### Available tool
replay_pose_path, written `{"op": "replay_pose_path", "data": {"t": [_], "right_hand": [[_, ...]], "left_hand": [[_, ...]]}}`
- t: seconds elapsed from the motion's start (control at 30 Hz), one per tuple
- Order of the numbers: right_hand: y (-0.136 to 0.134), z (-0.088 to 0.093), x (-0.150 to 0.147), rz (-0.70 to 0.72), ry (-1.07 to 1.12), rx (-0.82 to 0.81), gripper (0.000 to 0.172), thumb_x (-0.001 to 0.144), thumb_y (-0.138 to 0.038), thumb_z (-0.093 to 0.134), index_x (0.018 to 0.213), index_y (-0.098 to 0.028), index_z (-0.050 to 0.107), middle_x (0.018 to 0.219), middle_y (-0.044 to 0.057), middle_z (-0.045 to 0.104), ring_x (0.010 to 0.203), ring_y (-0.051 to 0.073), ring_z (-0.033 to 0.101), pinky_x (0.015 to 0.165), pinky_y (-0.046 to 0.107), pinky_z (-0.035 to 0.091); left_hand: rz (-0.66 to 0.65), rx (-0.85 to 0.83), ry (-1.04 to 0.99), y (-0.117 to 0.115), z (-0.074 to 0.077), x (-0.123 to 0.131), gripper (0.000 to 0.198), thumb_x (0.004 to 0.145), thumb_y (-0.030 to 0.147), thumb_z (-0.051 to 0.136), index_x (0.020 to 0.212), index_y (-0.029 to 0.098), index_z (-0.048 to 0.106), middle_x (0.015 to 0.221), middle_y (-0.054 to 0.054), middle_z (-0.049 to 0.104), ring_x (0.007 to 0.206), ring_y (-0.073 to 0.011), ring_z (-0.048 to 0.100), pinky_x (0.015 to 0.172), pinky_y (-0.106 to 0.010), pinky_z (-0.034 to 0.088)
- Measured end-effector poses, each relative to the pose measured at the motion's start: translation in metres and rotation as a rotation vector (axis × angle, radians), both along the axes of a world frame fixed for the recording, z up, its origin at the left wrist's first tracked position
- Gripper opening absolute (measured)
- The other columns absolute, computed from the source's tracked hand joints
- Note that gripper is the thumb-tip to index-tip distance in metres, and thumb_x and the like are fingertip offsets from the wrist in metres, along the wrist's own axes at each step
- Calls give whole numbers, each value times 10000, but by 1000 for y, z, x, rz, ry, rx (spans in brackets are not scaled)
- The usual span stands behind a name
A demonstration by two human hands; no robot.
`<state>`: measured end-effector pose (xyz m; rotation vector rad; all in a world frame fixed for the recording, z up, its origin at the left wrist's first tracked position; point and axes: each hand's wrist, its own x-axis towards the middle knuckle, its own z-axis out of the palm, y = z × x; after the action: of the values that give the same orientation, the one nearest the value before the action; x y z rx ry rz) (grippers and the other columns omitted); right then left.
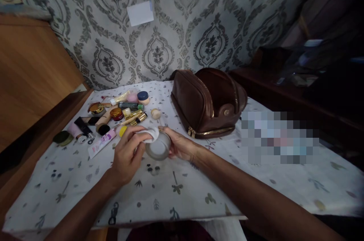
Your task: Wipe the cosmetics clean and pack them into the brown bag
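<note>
My right hand [179, 144] curls around a round white jar [158, 148], holding it tilted on its side just above the table. A white pad or tissue [150, 133] is pinched in my left hand [129, 155], which presses it against the jar's upper rim. Both hands meet over the middle of the patterned white tablecloth [176, 191]. To the left of my hands lies a white and pink tube [101, 143].
Several cosmetics lie scattered at the left: lipsticks [136, 117], small jars [143, 96], compacts [63, 137]. A brown leather toiletry bag [209, 100] stands to the right of my hands. A wooden panel [31, 70] rises at the left, patterned wallpaper behind. A blurred patch covers the right side.
</note>
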<state>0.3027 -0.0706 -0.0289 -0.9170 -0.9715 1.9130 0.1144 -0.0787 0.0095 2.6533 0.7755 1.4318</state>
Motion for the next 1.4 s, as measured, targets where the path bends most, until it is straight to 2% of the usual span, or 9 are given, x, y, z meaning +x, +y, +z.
{"op": "replay_pose_path", "data": {"t": [0.2,0.47,0.63,0.73,0.9,1.03,1.17,1.3,1.4], "right_hand": [[5,2,1,-162,164,-144,385,946,-517,464,739,-195,508,452,-65,504,323,72,368,314,161,292],[4,-1,-1,-270,168,9,426,894,-553,569,727,-161,571,524,-30,569,400,81,466,389,191,426],[-2,3,-4,-196,88,171,522,724,-657,709,714,-146,600,537,-31,552,408,82,460,386,214,453],[-4,7,-3,-220,147,241,531,722,-683,693,718,-163,586,550,-38,525,440,88,463,408,222,466],[-9,17,1,-316,85,422,498,733,-646,708,927,-199,610,774,-14,565,639,122,554,580,258,522],[-22,40,9,-445,-193,779,412,838,-528,643,1104,-217,595,974,27,590,862,155,581,762,273,499],[-45,83,33,-507,-608,1184,427,897,-395,621,1272,-215,525,1034,56,562,929,182,554,857,318,492],[-55,127,79,-732,-859,1409,456,933,-393,591,1329,-207,465,1136,98,548,1046,222,542,927,366,478],[-44,149,119,-1025,-976,1308,372,954,-349,550,1288,-193,497,1088,93,553,982,212,555,881,359,492]], "left_hand": [[-1,167,157,-3,-5,2,299,910,-3,477,1121,178,586,1038,-87,553,952,-189,561,832,-319,498],[-161,-33,210,-10,2,6,295,921,0,455,1113,177,594,1044,-59,564,960,-138,581,828,-231,487],[51,-33,32,-4,5,3,251,933,73,501,1113,193,627,1061,-53,581,1005,-147,590,880,-242,476],[140,-183,-37,0,7,0,207,949,194,507,1104,204,644,1060,-51,629,1021,-171,607,917,-280,477],[199,-642,-140,3,15,2,357,862,442,563,1103,197,660,1137,-76,692,1095,-261,629,975,-390,492],[112,-1025,-285,3,19,7,501,730,526,658,1112,203,683,1098,-76,737,1149,-323,634,940,-418,537],[86,-1318,-260,7,18,2,614,626,601,746,1112,226,706,1074,-82,755,1040,-335,696,805,-395,601],[173,-991,-90,12,26,-5,553,608,652,748,1011,275,734,1118,-40,748,1123,-335,661,857,-367,598],[206,-738,-17,18,33,0,472,708,640,677,1036,303,717,1123,-14,748,1111,-311,672,849,-342,601]]}}
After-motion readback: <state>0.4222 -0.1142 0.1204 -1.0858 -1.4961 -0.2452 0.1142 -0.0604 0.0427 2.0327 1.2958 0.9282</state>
